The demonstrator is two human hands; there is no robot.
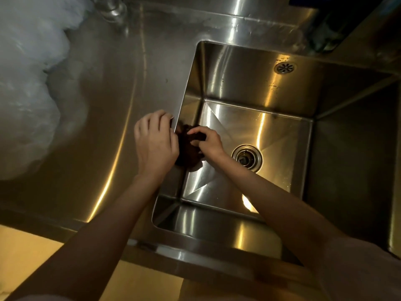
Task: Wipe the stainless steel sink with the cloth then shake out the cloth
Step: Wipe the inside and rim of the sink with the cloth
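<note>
Dark brown crumpled cloth (187, 146) sits against the left wall of the rectangular stainless steel sink (249, 83), just below the rim. Right hand (208, 142) pinches it, fingers curled. Left hand (155, 141) grips its left side (fingertips hidden), knuckles over the steel counter (121, 88).
</note>
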